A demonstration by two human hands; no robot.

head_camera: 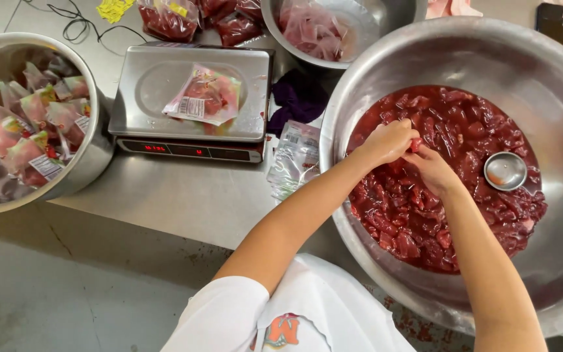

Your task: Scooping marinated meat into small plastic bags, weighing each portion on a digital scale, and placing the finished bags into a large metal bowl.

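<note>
Both my hands are inside a large steel bowl (542, 72) that holds dark red fruit pieces in red syrup (464, 130). My left hand (389, 140) is curled, pinching a red piece (416, 144) at its fingertips. My right hand (433, 169) meets it there, fingers touching the same piece and the heap below. A small round steel cup (505, 171) rests on the fruit to the right of my hands. A filled clear packet (204, 98) lies on the steel digital scale (187, 104) to the left.
A steel pot (92, 153) at far left holds several filled packets. Empty clear bags (294, 156) lie between scale and bowl, beside a purple cloth (298, 98). Another bowl (360, 32) with pink bags stands behind. Sealed red packets (171, 19) and a black cable (73, 26) lie at the back.
</note>
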